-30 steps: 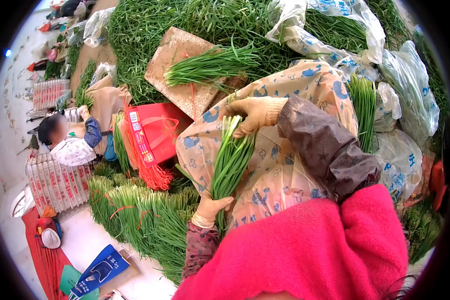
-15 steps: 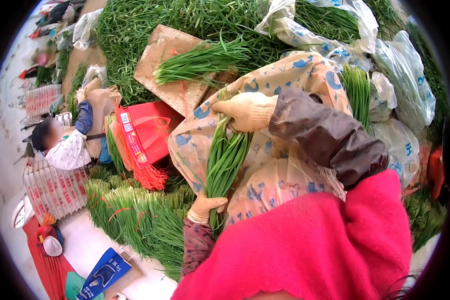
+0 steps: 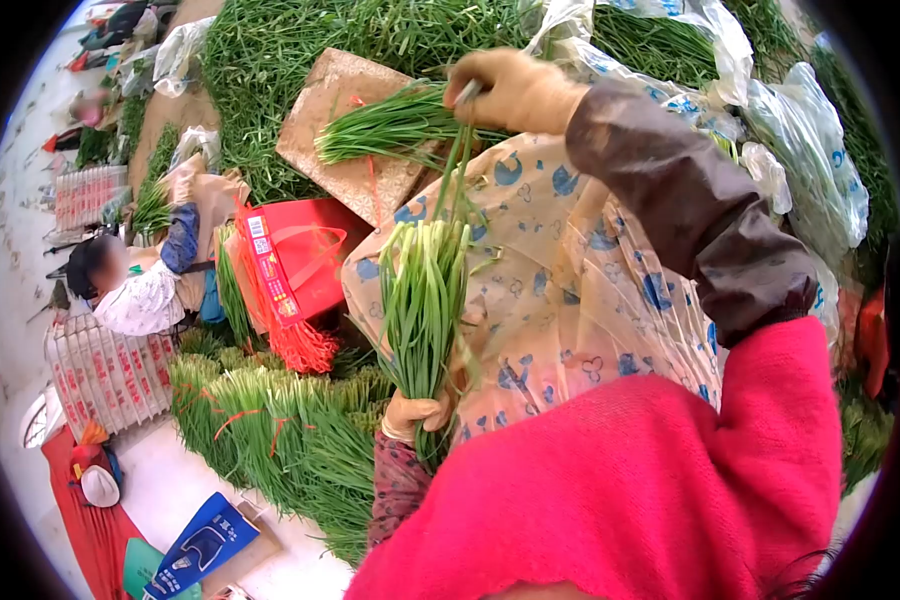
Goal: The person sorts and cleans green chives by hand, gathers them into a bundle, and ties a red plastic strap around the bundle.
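Note:
My left hand (image 3: 415, 415), in a pale glove, is closed round the lower part of a bunch of garlic chives (image 3: 422, 300). The cut, whitish ends of the bunch point up and away from me. Above it my right hand (image 3: 510, 90), also gloved and slightly blurred, is closed on a few long chive stalks (image 3: 457, 175) that stretch up from the bunch. Under both hands spreads a tan plastic sheet (image 3: 580, 300) with blue prints, covering my lap. Beyond it, another bunch of chives (image 3: 385, 125) lies on a worn board (image 3: 315, 130).
Loose greens (image 3: 270, 60) are heaped at the back. A red bag (image 3: 315, 260) with red ties (image 3: 300, 345) stands left of the sheet, behind rows of tied chive bunches (image 3: 280, 430). Plastic bags (image 3: 810, 150) lie at right. A co-worker (image 3: 135, 290) sits at far left.
My right hand has moved up and away from the bunch, drawing a few stalks with it. My left hand keeps hold of the bunch, whose cut ends now show.

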A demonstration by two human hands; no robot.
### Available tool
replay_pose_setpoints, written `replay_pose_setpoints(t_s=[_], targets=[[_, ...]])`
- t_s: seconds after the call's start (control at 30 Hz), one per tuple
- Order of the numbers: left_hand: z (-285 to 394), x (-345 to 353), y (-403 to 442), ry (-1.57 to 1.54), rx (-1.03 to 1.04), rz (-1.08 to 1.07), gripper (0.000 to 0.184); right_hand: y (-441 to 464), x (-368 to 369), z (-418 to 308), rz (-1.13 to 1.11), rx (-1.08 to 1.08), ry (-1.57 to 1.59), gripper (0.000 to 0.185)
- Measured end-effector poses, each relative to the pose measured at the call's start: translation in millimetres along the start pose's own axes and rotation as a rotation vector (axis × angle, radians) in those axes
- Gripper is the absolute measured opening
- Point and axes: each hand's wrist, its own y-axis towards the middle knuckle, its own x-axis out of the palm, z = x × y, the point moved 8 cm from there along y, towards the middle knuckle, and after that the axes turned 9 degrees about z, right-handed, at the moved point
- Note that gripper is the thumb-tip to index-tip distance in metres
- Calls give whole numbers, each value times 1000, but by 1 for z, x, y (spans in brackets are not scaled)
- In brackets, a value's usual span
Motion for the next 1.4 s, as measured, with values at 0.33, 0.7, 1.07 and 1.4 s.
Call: replay_pose_setpoints(t_s=[0.33,0.7,1.07,1.4], targets=[[9,15,-3,65,127,219,67,13,-79,18,357,143,-552,59],[9,12,15,204,102,380,76,-58,119,-35,-352,179,749,65],[11,31,55,148,-71,373,61,-69,133,-4,-485,210,1564,106],[36,63,123,180,-42,233,51,-20,47,-50,-444,83,1454,23]])
